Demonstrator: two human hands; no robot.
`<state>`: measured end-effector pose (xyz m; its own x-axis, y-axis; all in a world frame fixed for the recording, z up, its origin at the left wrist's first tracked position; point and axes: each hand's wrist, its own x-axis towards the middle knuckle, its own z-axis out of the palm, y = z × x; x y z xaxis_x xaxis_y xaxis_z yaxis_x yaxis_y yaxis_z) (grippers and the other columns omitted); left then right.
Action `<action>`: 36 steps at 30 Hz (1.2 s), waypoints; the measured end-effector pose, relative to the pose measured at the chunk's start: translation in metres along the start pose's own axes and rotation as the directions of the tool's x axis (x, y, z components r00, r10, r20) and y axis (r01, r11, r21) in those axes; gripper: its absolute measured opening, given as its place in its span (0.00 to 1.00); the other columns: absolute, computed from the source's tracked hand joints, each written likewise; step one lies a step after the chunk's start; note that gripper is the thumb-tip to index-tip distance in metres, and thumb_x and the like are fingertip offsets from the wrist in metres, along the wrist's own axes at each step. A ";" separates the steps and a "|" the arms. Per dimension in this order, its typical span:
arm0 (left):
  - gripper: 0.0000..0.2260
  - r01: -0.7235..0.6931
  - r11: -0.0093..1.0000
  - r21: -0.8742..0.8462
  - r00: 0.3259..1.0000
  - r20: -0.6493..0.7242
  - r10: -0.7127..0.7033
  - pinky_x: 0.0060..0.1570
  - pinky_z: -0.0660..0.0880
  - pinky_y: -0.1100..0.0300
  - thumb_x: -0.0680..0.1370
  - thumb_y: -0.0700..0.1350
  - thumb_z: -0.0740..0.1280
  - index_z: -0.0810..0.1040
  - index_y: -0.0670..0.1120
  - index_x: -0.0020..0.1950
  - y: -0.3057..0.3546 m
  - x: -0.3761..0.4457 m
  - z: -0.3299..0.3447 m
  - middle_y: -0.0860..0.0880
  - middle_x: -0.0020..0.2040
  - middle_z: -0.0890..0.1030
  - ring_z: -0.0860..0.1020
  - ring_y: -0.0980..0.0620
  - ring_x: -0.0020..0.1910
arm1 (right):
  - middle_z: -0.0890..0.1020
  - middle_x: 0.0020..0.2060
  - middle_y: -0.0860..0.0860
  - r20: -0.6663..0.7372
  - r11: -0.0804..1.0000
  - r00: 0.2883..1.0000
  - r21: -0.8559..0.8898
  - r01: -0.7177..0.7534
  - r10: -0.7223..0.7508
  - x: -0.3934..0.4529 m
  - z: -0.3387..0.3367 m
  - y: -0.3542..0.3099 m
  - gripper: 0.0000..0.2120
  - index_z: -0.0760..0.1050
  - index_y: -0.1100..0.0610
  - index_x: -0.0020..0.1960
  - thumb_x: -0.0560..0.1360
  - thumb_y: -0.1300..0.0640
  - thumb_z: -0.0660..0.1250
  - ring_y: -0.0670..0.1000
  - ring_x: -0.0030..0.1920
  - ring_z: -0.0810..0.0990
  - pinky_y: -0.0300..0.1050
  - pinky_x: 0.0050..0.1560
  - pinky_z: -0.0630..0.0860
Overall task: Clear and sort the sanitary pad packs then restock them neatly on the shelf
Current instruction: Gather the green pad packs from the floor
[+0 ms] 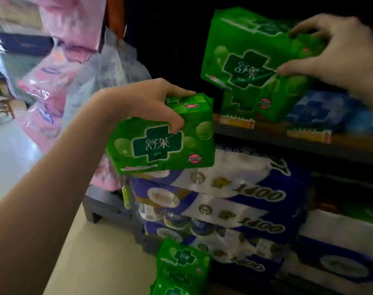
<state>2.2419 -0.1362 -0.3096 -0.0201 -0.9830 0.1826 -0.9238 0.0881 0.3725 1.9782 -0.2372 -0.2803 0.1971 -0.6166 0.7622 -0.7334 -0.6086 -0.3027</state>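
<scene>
Right hand point(338, 58) grips a tilted green sanitary pad pack point(245, 54) above the shelf point(277, 137); left hand point(151, 103) clutches another green pack point(162, 143) at eight o'clock, farther out.

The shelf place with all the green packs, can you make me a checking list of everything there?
Surface: dark shelf board with yellow price tags on its front edge.
Job's things: one green pack held below shelf level; another green pack held tilted above the shelf; more green packs and blue packs stand on the shelf; green packs stacked low by the floor.
Clutter: purple-and-white tissue bundles stacked under the shelf; pink packs in clear bags at left.
Grippers: left hand grips the lower pack; right hand pinches the upper pack.
Cables: nothing seen.
Surroundings: pale tiled floor, blurred.
</scene>
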 end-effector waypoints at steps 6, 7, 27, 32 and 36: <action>0.41 -0.007 0.993 -0.121 0.999 -0.049 0.001 0.34 0.77 0.67 0.48 0.56 0.70 0.72 0.66 0.62 0.000 0.015 -0.033 0.53 0.46 0.84 0.82 0.59 0.36 | 0.76 0.63 0.56 0.222 0.999 0.975 -0.034 0.033 -0.025 0.071 0.063 -0.043 0.31 0.72 0.53 0.66 0.67 0.45 0.75 0.57 0.63 0.73 0.49 0.60 0.70; 0.39 -0.011 0.989 -0.148 0.999 -0.052 0.003 0.33 0.76 0.68 0.49 0.53 0.71 0.73 0.66 0.61 0.000 0.016 -0.034 0.53 0.46 0.84 0.82 0.59 0.36 | 0.76 0.62 0.56 0.256 0.997 0.966 -0.059 0.055 -0.038 0.080 0.078 -0.048 0.31 0.72 0.54 0.66 0.67 0.44 0.74 0.59 0.64 0.72 0.50 0.61 0.69; 0.38 -0.069 0.975 -0.213 0.995 0.051 0.082 0.42 0.81 0.56 0.52 0.54 0.72 0.72 0.65 0.63 0.020 0.047 -0.039 0.50 0.48 0.84 0.84 0.52 0.40 | 0.70 0.64 0.38 0.283 0.604 0.898 0.797 -0.025 -0.336 0.015 0.100 0.001 0.22 0.64 0.42 0.67 0.74 0.41 0.60 0.35 0.60 0.73 0.35 0.57 0.74; 0.33 -0.165 0.985 -0.041 0.985 -0.061 0.162 0.40 0.79 0.62 0.67 0.42 0.73 0.68 0.64 0.68 0.067 0.077 -0.063 0.54 0.49 0.79 0.81 0.56 0.40 | 0.64 0.61 0.27 0.317 0.729 0.899 0.684 0.004 -0.303 0.001 0.062 -0.001 0.46 0.48 0.25 0.62 0.58 0.40 0.77 0.30 0.61 0.69 0.34 0.61 0.72; 0.34 -0.195 0.973 0.127 0.970 -0.124 0.211 0.47 0.73 0.65 0.71 0.38 0.70 0.63 0.60 0.71 0.063 0.098 -0.066 0.57 0.57 0.71 0.74 0.57 0.51 | 0.64 0.70 0.46 0.021 0.833 0.990 0.543 0.106 -0.139 0.012 0.095 -0.018 0.53 0.44 0.39 0.74 0.63 0.49 0.78 0.44 0.68 0.64 0.39 0.63 0.64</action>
<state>2.2069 -0.2160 -0.2085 -0.1666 -0.9146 0.3685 -0.9431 0.2569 0.2112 2.0558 -0.2813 -0.3199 0.3113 -0.5364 0.7845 -0.2375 -0.8432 -0.4823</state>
